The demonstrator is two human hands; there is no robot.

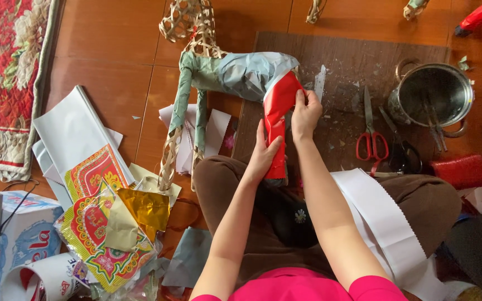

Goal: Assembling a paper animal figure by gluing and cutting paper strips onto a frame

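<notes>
A woven bamboo animal frame [193, 33] lies on the floor in front of me, its body wrapped in grey-green paper [241, 72]. One hind leg is covered in glossy red paper [279, 97]. My left hand [263, 153] grips the lower part of that red leg from the left. My right hand [305, 114] presses the red paper against the upper leg with its fingertips. The leg's foot rests near my lap, between my knees.
Red-handled scissors [370, 142] and dark scissors [400, 150] lie on a brown board [341, 56] beside a metal pot [433, 95]. White paper strip [386, 223] drapes my right thigh. Printed and gold papers [107, 223] pile at left; a patterned rug [6, 72] far left.
</notes>
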